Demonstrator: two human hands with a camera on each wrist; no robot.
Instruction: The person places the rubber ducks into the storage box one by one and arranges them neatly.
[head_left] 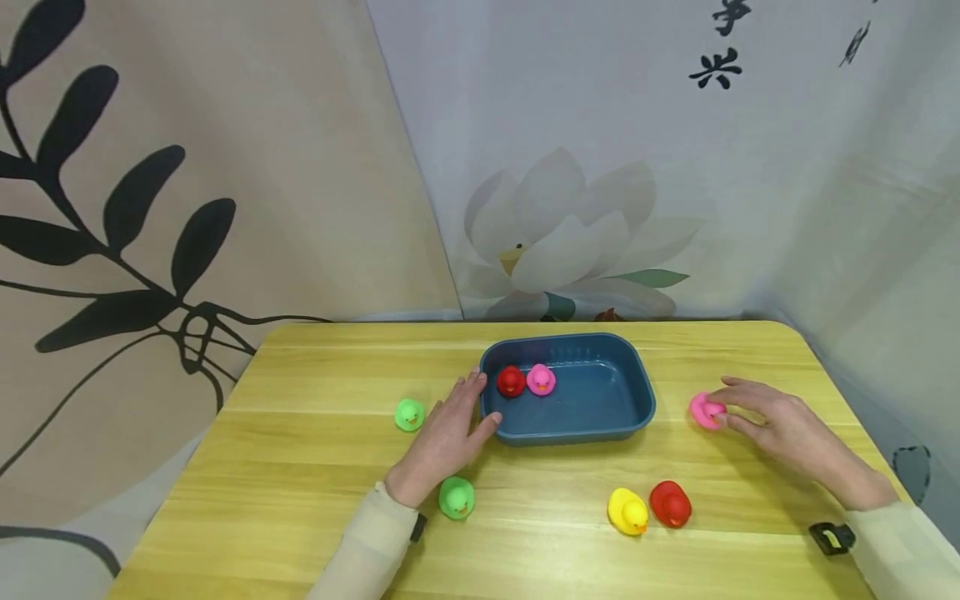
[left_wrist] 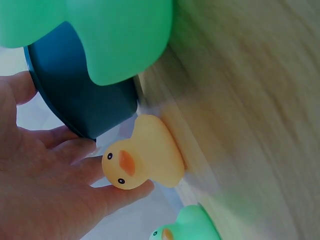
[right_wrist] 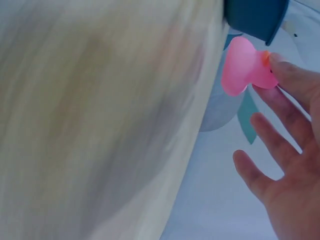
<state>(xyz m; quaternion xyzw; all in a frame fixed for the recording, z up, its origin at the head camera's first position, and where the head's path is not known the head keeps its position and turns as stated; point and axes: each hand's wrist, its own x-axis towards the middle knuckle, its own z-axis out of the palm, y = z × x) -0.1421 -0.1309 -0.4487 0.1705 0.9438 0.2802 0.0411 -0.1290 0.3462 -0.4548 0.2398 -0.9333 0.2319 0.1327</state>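
Note:
My right hand (head_left: 787, 429) pinches a pink rubber duck (head_left: 705, 411) by its head, between thumb and index finger, while the other fingers stay spread in the right wrist view. My left hand (head_left: 442, 433) reaches to the left end of a dark blue tray (head_left: 577, 437), its fingers and thumb extended at the rim. In the left wrist view, a yellow-orange duck (left_wrist: 155, 155) stands on the table close by that hand; the hand hides it in the head view. A red duck (head_left: 512, 382) and another pink duck (head_left: 541, 380) sit inside the tray.
One green duck (head_left: 409, 415) stands left of my left hand, and another green duck (head_left: 457, 498) is beside the left wrist. Nearer the front are a yellow duck (head_left: 627, 512) and a red duck (head_left: 671, 504). Printed fabric (head_left: 315, 167) hangs behind the wooden table (head_left: 300, 500).

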